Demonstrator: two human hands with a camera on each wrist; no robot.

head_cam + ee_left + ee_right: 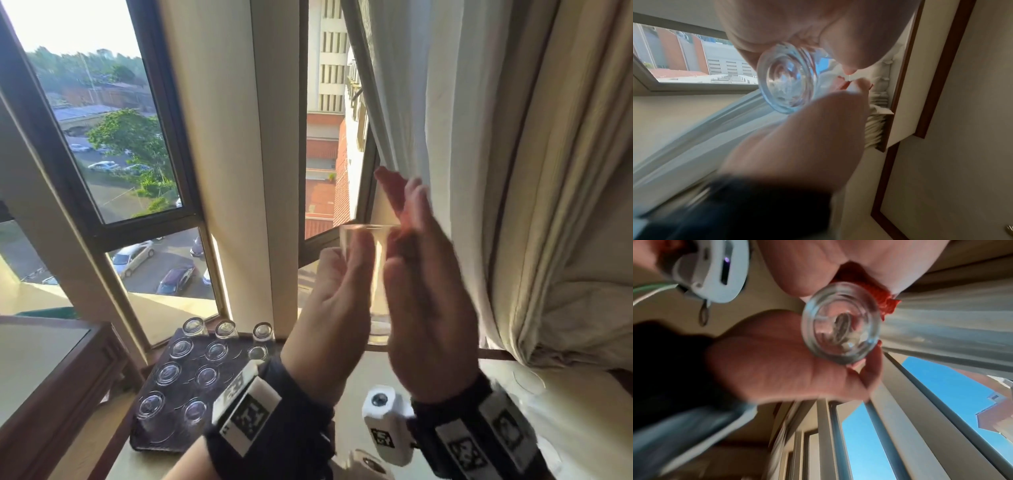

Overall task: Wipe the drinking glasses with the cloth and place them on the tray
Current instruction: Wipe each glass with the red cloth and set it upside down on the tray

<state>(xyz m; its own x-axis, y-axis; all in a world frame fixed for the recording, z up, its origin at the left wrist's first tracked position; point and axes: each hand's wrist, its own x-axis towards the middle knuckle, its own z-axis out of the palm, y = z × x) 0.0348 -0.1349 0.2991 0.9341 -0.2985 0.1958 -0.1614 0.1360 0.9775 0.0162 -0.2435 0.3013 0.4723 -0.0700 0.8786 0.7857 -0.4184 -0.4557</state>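
I hold a clear drinking glass (373,274) upright in the air before the window, between both hands. My left hand (342,260) grips its left side with curled fingers. My right hand (407,222) covers its right side and holds a red cloth (385,181) against the wall; the cloth's tip sticks up past the rim. The wrist views look up at the glass base (787,81) (840,324), with the cloth (869,287) tucked in my right palm. The dark tray (236,356) lies low left and carries several upturned glasses (169,373).
A cream curtain (479,171) hangs close behind my right hand. Window frames (164,113) fill the back. A wooden table edge (68,370) borders the tray on the left. The pale counter (565,404) runs to the right.
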